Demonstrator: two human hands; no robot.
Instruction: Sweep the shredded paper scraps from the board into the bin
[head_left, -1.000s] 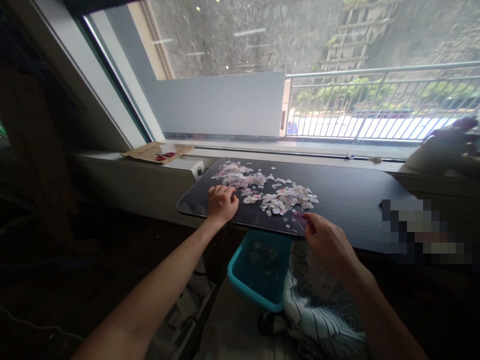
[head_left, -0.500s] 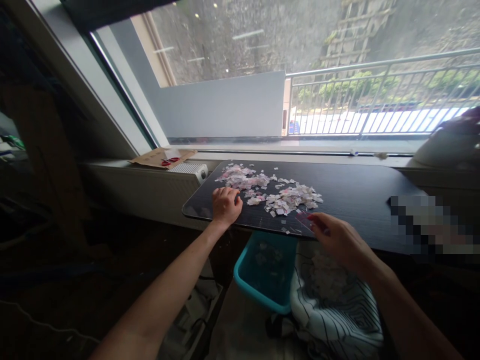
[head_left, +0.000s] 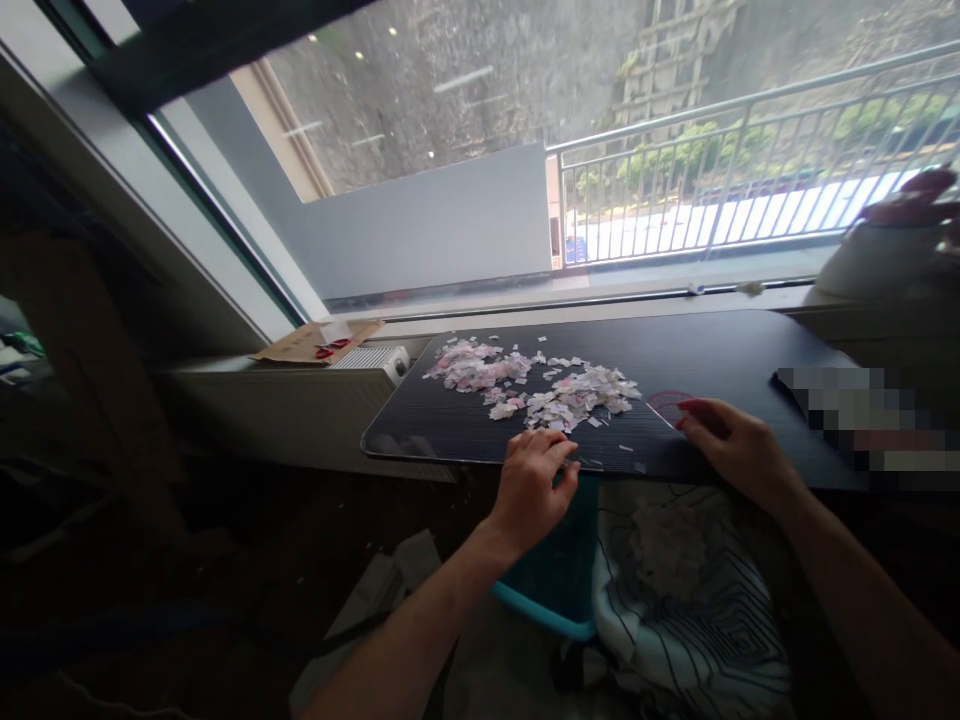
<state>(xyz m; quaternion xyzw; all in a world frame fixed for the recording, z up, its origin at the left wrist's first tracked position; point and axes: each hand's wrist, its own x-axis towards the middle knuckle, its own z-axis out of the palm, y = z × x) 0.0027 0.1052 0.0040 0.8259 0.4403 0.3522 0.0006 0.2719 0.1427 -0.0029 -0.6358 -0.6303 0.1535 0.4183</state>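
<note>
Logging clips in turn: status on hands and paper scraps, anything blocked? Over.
Left hand at near edge of table, thumb and forefinger apart. Right hand pinching thin clear sheet. Paper scraps in loose heaps. Left hand partly hiding teal bin.

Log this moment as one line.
right hand: holds clear pinkish piece; left hand: loosely curled, near edge of dark table; paper scraps: heaped on table; teal bin: below edge

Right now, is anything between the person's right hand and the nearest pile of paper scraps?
Only the thin see-through piece that the right hand holds, pointing toward the pile. Beyond it, just dark tabletop shows. The left hand is at the pile's near side, outside that line.
</note>
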